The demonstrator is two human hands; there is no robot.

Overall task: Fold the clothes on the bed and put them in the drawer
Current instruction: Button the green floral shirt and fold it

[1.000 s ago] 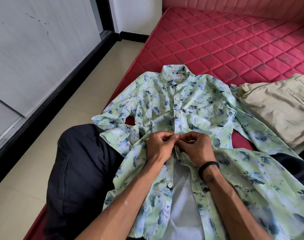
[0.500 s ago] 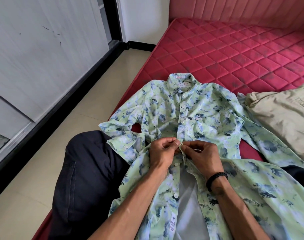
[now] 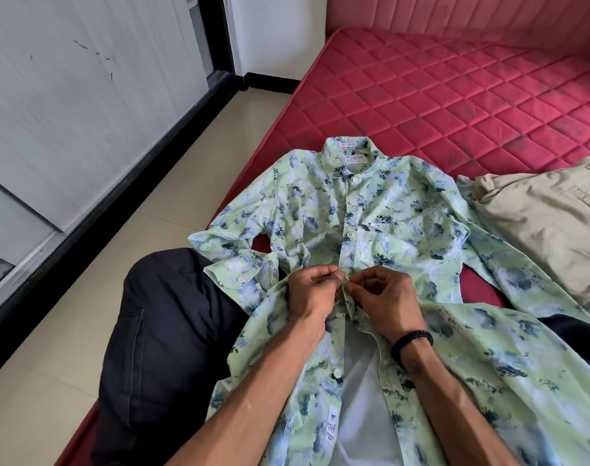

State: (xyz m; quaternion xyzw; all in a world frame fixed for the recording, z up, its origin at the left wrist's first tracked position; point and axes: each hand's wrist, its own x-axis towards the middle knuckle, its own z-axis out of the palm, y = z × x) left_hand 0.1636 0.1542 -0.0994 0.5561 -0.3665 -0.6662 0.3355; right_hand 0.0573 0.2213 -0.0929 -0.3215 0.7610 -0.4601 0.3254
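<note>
A light green shirt with blue blotches lies front up on the red quilted mattress, collar away from me, its lower part over my lap. The upper buttons are fastened; below my hands the front hangs apart and shows the white inside. My left hand pinches the left edge of the placket at mid-chest. My right hand, with a black band on its wrist, pinches the right edge against it. The fingertips of both meet at a button. Beige trousers lie folded to the right of the shirt.
My left knee in dark trousers sticks out over the mattress's left edge. A beige tiled floor runs along the left. White sliding doors with a black bottom rail stand beyond it. A pink padded headboard is at the back.
The view has tilted so everything sits a little lower in the frame. Both hands stay at the same button on the placket, fingers shifting slightly.
</note>
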